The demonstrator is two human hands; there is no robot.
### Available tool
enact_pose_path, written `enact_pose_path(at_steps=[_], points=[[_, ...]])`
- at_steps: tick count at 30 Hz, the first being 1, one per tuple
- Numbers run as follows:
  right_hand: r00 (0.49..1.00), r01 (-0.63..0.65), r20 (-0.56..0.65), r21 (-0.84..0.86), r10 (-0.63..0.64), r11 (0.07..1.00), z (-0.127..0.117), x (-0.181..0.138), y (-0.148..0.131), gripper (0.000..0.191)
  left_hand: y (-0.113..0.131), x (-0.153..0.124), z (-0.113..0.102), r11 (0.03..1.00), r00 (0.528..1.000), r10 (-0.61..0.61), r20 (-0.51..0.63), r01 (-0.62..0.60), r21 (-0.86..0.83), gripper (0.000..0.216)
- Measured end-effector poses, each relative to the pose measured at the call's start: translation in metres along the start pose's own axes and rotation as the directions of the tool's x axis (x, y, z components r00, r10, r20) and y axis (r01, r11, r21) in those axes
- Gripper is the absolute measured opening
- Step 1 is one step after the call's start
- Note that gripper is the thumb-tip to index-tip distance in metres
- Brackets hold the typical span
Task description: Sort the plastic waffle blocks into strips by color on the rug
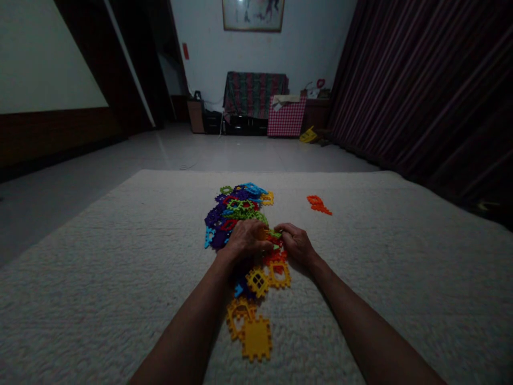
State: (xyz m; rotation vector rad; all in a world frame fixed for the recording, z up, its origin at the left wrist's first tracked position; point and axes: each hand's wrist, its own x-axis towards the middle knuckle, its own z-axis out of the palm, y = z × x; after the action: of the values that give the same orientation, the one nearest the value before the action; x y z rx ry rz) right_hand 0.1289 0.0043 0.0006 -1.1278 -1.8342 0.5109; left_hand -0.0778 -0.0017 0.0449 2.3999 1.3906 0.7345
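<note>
A heap of colourful interlocking plastic tiles [240,206] lies on the pale quilted mat, with purple, green, blue, red and yellow pieces overlapping. My left hand [248,238] curves over its near side, fingers and thumb closed around an orange tile [262,234]. Just to the right, my right hand [295,241] has its fingers curled in a pinch at a small green tile [275,233]. Red tiles [276,258] lie beneath and between both hands. Closer to me are a yellow window tile [258,282], a yellow frame tile [279,274] and a solid yellow square tile [256,338].
Two joined orange-red tiles [318,205] lie apart on the mat [380,267], right of the heap. Beyond the mat's far edge, a tiled floor [240,152] runs to a low cabinet [246,125] and a checked cloth [286,117]. Dark curtains [420,80] hang at right.
</note>
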Motion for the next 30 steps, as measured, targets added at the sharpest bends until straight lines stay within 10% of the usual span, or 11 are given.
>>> enact_pose_path(at_steps=[20, 30], points=[[0.997, 0.078, 0.026, -0.018, -0.078, 0.997, -0.001, 0.001, -0.010, 0.028, -0.013, 0.002, -0.005, 0.985, 0.991, -0.103, -0.086, 0.090, -0.146, 0.014], [0.980, -0.164, -0.105, 0.053, 0.169, 0.985, 0.008, -0.001, -0.001, 0.037, -0.019, 0.002, -0.001, 0.995, 0.979, -0.073, -0.192, 0.060, -0.073, 0.037]])
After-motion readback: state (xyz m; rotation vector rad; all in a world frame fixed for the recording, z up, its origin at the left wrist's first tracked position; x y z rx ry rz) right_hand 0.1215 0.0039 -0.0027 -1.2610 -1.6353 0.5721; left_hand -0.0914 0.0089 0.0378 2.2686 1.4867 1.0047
